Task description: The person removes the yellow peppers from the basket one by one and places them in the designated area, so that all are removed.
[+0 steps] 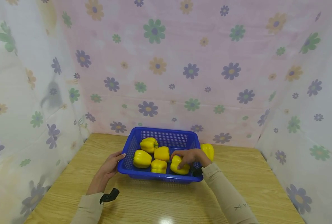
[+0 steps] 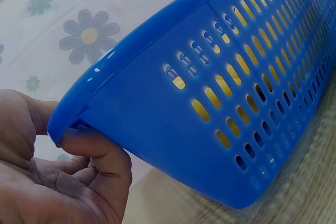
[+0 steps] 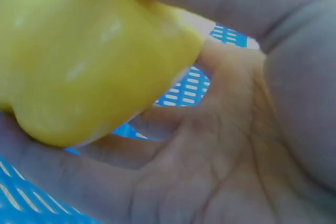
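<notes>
A blue plastic basket [image 1: 166, 176] with slotted sides sits on the table. My left hand [image 1: 109, 166] holds its left rim, thumb on top and fingers curled beneath; the left wrist view shows this grip on the basket wall [image 2: 152, 114] up close. Inside the basket's right part, my right hand [image 1: 192, 155] grips a yellow bell pepper [image 1: 183, 169]. In the right wrist view that bell pepper [image 3: 94, 61] lies between the thumb and curled fingers. Several other yellow bell peppers [image 1: 142, 159] rest in the basket to its left.
Another yellow bell pepper [image 1: 208, 151] is just outside the basket's right end, partly hidden by the right wrist. The wooden table [image 1: 143, 202] meets a flowered cloth [image 1: 168, 93] behind and at both sides. A black wrist device [image 1: 109, 196] sits on the left sleeve.
</notes>
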Available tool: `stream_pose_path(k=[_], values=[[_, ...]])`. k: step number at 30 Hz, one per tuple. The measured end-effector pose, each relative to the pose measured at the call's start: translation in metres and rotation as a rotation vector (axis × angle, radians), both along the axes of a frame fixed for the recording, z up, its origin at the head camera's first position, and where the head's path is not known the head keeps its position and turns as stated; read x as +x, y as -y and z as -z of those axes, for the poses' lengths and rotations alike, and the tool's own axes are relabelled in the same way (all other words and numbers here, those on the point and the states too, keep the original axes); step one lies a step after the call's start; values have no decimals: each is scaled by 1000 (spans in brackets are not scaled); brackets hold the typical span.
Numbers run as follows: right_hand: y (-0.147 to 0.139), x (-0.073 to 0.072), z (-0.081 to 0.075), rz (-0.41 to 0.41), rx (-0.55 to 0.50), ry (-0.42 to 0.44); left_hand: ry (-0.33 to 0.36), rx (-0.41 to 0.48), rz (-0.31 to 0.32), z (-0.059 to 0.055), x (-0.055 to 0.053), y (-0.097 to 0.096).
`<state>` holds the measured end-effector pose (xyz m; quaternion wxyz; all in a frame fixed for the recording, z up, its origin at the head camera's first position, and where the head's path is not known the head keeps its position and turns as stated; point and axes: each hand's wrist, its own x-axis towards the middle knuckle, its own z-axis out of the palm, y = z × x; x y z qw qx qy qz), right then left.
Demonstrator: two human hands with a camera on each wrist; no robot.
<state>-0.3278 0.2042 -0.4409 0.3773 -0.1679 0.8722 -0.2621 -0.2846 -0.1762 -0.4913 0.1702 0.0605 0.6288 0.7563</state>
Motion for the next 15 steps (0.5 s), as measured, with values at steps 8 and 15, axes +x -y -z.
stream_pose_path(k=[8, 15], values=[[-1, -1, 2, 127, -32, 23, 4, -12, -10, 0, 0, 0], [-3, -1, 4, 124, -32, 1, -1, -18, -13, 0, 0, 0]])
